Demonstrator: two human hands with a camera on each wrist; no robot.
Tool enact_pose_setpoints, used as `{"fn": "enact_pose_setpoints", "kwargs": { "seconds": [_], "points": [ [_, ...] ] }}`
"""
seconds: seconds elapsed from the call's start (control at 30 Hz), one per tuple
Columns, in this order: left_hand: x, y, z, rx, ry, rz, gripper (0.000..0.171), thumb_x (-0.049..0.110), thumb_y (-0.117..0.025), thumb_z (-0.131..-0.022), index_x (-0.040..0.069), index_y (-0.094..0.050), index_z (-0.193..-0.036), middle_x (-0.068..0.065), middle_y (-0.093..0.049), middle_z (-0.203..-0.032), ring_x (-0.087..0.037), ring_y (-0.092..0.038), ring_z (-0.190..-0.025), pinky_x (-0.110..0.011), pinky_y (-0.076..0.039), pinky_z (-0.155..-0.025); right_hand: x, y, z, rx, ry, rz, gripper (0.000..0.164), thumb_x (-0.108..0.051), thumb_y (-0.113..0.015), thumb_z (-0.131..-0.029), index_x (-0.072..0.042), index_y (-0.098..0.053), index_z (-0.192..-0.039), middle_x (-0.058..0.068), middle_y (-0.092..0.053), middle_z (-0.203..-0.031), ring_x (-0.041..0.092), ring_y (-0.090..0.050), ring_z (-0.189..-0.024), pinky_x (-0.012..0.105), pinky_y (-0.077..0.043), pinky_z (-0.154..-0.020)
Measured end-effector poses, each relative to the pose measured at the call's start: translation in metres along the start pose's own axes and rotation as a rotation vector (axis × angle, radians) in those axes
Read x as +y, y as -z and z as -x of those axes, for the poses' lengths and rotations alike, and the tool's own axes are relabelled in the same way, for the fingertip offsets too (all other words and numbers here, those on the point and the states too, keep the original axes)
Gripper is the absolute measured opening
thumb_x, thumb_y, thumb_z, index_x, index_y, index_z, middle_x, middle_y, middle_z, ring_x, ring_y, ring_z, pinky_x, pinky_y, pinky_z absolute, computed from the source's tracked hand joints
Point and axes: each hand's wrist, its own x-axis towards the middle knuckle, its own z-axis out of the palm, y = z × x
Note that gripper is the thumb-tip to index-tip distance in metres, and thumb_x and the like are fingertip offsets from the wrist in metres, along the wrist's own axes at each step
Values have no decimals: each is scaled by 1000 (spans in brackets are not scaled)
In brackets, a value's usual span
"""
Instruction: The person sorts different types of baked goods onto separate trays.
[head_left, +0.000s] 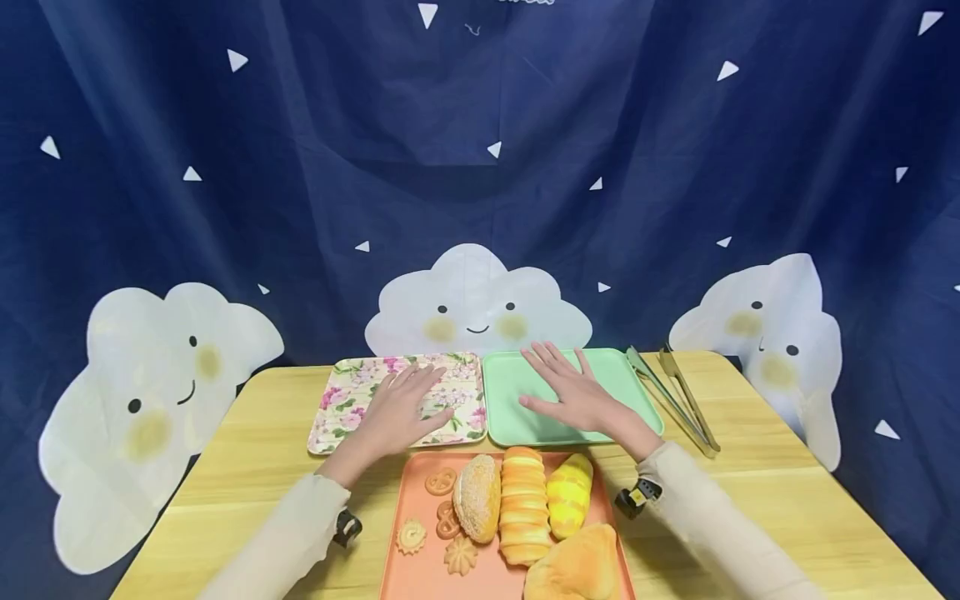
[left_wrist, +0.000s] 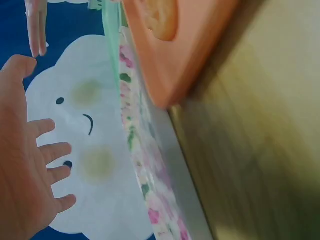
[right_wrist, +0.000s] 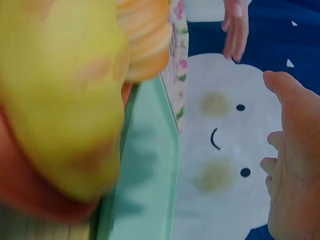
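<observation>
My left hand (head_left: 397, 412) is held above the floral tray (head_left: 337, 421), palm down with fingers spread and nothing in it. Over the green tray (head_left: 517, 421), my right hand (head_left: 577, 396) hovers in the same way, fingers straight and thumb out to the side. Both wrist views show the hands apart from the trays, with the left hand's fingers (left_wrist: 57, 150) spread. Nearest to me lies an orange tray (head_left: 495, 583). It bears a sugared bun (head_left: 477, 500), a long ridged bread roll (head_left: 523, 508), a yellow striped bread (head_left: 570, 496) and a golden bread piece (head_left: 576, 567).
Several small cookies (head_left: 411, 537) lie on the left part of the orange tray. Two pairs of tongs, one greenish (head_left: 667, 400) and one brass-coloured (head_left: 690, 400), rest right of the green tray on the wooden table (head_left: 780, 500). A dark blue cloud-patterned curtain (head_left: 480, 200) hangs behind.
</observation>
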Motion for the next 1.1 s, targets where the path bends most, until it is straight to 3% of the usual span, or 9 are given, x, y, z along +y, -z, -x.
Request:
{"fn": "enact_pose_setpoints", "kwargs": {
  "seconds": [0.13,0.3,0.43,0.53,0.7,0.87,1.1],
  "points": [
    [-11,-1,13,55,-16,62,70,53,-63,-94,16,-48,-152,-12,-58,-147,-37,-49,-139,-62,-36,-115,14,10,10,-3,-21,14,82,-60,-51,-100,-25,-15,-164,4,-11,-172,30,-6,-160,64,9,-125],
    [-15,-2,29,92,-7,135,51,43,-69,-92,15,-63,-135,-7,-69,-108,-22,-62,-100,-44,-50,-90,36,24,24,22,-49,39,83,-58,-54,-99,-20,-18,-164,12,-15,-171,36,-10,-159,68,8,-123],
    [-13,-4,42,29,63,211,30,33,-73,-90,15,-67,-114,4,-63,-87,-8,-55,-73,-25,-46,-64,56,35,38,35,-101,40,83,-57,-54,-99,-19,-19,-164,15,-15,-171,39,-7,-159,71,7,-122],
    [-12,-5,52,-50,115,280,20,27,-73,-91,15,-64,-105,10,-59,-77,-4,-49,-59,-21,-42,-53,72,42,49,47,-147,25,84,-56,-55,-99,-18,-19,-164,18,-15,-170,41,-6,-158,74,5,-120],
    [-10,-9,62,-100,150,395,10,17,-71,-93,14,-62,-96,7,-58,-64,-6,-50,-47,-21,-41,-47,100,51,66,68,-217,-11,84,-53,-58,-99,-12,-22,-163,28,-17,-167,49,-9,-155,78,2,-116],
    [-8,-15,68,-146,185,487,5,11,-67,-95,10,-62,-96,1,-58,-57,-13,-56,-43,-20,-39,-44,123,50,77,42,-294,-2,88,-52,-59,-98,-2,-23,-161,35,-20,-163,55,-13,-151,82,-5,-112],
    [-7,-22,74,-113,237,548,6,2,-63,-94,4,-63,-99,-1,-57,-54,-12,-57,-39,-17,-36,-37,148,44,88,6,-311,55,84,-39,-64,-98,7,-25,-157,40,-30,-155,63,-30,-139,84,-26,-104]
  ]
}}
